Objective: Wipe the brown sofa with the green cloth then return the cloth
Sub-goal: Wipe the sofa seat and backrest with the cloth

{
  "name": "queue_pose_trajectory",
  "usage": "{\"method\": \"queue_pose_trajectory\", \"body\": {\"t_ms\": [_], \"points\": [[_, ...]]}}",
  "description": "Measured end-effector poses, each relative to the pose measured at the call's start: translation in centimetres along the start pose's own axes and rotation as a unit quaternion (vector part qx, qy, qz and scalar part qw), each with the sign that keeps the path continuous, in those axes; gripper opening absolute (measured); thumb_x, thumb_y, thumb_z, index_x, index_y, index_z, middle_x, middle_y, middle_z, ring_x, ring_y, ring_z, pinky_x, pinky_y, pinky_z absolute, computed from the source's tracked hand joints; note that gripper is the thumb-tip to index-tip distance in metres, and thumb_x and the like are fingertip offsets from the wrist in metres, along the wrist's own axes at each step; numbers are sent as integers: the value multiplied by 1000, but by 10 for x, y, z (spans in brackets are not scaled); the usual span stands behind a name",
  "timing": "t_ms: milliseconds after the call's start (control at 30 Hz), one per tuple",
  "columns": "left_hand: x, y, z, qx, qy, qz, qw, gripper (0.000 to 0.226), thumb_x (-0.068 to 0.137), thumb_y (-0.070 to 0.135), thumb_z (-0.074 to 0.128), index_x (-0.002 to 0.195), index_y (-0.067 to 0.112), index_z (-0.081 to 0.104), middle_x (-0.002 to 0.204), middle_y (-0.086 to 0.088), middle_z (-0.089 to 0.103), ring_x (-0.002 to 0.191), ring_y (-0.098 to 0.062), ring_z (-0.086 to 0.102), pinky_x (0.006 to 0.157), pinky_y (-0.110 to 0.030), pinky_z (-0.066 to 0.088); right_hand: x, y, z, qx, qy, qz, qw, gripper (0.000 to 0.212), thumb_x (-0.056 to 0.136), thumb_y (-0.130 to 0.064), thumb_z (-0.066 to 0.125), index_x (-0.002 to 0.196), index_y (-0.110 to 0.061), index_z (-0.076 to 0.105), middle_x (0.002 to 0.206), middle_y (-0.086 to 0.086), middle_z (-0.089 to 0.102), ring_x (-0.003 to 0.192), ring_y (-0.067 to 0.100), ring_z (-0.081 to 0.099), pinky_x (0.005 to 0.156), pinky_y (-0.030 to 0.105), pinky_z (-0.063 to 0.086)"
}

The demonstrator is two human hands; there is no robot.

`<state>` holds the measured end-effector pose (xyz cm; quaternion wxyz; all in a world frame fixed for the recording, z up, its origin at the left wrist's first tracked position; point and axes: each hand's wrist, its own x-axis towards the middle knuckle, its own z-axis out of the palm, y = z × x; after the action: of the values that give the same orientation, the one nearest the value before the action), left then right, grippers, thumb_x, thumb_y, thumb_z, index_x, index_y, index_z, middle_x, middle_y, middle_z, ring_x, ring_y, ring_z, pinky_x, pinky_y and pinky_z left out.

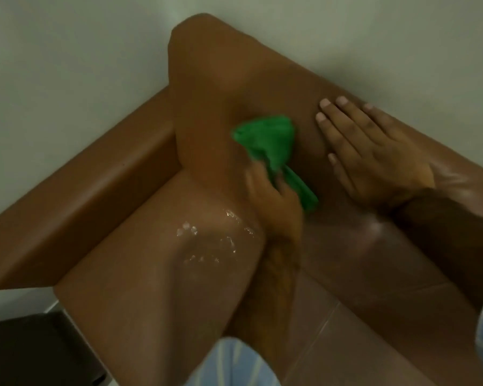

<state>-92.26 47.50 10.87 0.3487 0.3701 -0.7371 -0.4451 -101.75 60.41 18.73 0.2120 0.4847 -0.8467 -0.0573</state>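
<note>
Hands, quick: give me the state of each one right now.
Left hand: closed, holding the green cloth against the brown sofa backrest.
Right hand: open, flat on the backrest, holding nothing.

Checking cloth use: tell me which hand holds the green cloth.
The left hand grips the green cloth against the sofa back; the right hand lies flat, empty.
</note>
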Motion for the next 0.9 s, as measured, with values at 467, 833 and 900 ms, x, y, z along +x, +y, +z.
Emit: {"method": "queue_pose_trajectory", "body": {"t_ms": [467,833,900], "points": [[79,-76,12,-13,104,-224,969,29,96,9,48,124,3,52,121,-19,58,110,-35,56,88,-25,39,-4,0,6,-6,-8,17,1000,62,112,-31,27,169,-5,22,175,17,22,162,36,24,131,53,22],[-24,-135,-47,231,-280,86,928,41,87,4,57,126,8,45,129,-22,51,115,-40,53,93,-40,49,-6,-14,12,-19,25,78,996,58,116,-36,22,170,-16,18,176,8,24,161,33,26,129,50,20],[27,-171,-74,305,-203,18,930,44,92,7,53,136,3,44,142,-28,45,129,-43,46,100,-45,46,-7,-12,13,-24,29,81,996,58,117,-37,20,170,-16,17,176,8,23,161,32,26,129,49,19]]}}
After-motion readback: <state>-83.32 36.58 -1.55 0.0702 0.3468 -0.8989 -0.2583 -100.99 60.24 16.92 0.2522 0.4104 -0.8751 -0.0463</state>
